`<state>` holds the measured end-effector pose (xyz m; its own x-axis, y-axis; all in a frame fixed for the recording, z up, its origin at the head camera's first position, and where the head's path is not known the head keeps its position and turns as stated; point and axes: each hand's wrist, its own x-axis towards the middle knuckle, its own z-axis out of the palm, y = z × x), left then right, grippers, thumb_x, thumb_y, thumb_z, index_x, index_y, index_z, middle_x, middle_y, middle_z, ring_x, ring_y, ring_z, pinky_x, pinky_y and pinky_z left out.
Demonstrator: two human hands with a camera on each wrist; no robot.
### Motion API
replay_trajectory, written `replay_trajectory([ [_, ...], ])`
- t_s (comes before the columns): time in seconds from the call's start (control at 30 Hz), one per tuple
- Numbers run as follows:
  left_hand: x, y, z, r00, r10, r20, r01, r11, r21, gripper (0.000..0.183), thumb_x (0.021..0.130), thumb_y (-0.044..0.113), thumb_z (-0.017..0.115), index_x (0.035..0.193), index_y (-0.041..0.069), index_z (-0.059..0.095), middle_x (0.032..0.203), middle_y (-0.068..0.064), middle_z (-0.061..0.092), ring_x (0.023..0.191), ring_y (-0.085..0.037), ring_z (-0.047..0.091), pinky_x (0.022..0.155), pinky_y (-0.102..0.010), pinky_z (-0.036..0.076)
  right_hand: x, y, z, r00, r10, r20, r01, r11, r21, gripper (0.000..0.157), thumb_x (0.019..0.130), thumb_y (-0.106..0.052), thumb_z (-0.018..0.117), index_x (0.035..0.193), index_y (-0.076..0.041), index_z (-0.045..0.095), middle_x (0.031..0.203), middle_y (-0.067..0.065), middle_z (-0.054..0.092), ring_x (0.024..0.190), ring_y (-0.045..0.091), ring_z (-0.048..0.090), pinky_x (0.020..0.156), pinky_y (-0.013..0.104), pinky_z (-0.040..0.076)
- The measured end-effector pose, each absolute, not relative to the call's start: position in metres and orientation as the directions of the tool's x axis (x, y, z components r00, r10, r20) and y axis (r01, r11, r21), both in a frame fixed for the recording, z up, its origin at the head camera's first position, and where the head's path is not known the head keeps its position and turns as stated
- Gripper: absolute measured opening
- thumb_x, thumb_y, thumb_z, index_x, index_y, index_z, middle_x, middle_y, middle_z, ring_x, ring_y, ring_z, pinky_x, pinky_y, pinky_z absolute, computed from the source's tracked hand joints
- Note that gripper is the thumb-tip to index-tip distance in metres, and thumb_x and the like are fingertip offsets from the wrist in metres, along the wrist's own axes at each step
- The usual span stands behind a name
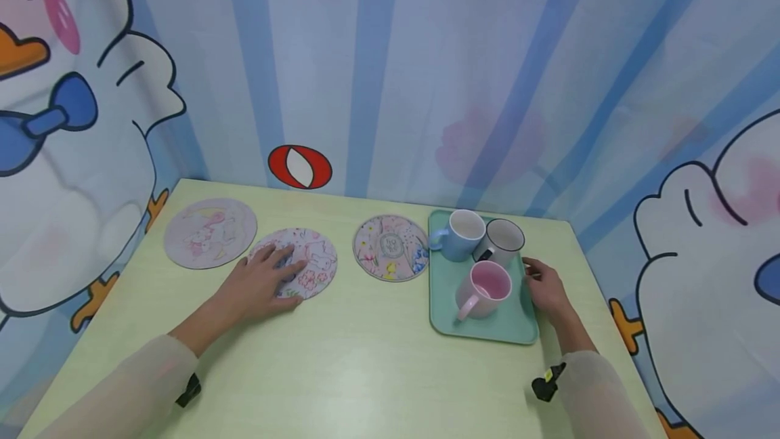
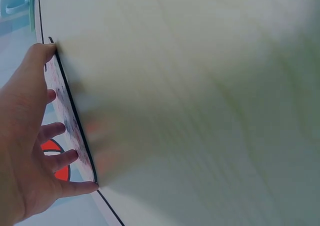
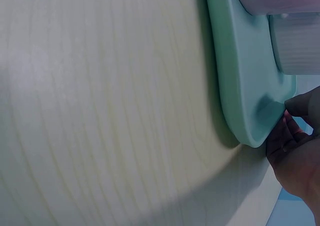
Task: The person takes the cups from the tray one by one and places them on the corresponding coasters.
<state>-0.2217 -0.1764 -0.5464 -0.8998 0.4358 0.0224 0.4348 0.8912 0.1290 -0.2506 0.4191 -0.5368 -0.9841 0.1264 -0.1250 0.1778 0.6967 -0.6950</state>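
Observation:
In the head view my left hand (image 1: 262, 283) lies with spread fingers over a round floral mat (image 1: 313, 259). The left wrist view shows the thumb and little finger (image 2: 82, 187) at the rim of this thin, dark-edged mat (image 2: 75, 131). At the right edge of a green tray (image 1: 447, 314) is my right hand (image 1: 548, 290). Its thumb (image 3: 299, 104) bears on the tray's rim (image 3: 232, 100), with the other fingers curled on the outer side. On the tray stand a blue mug (image 1: 460, 239), a white mug with a dark rim (image 1: 506, 239) and a pink mug (image 1: 481, 297).
Another round pinkish mat (image 1: 210, 232) lies at the far left of the pale wooden table (image 1: 341, 371). Between my left hand and the tray is a patterned round mat (image 1: 390, 249), close against the tray's left edge. A striped cartoon cloth (image 1: 402, 87) hangs behind the table.

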Motion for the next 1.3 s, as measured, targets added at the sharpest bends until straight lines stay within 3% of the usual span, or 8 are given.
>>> replay_trajectory([
  [1.3, -0.256, -0.161, -0.544, -0.919, 0.395, -0.015, 0.387, 0.907, 0.170, 0.075, 0.095, 0.062, 0.068, 0.157, 0.023, 0.053, 0.168, -0.017, 0.036, 0.154, -0.050, 0.028, 0.109, -0.082, 0.030, -0.254, 0.426, -0.538, -0.987, 0.104, -0.122, 0.160, 0.697, -0.699, 0.047, 0.105, 0.001, 0.048, 0.151, 0.011, 0.046, 0.128, 0.032, 0.056, 0.119, 0.044, 0.055, 0.098, 0.050, 0.047],
])
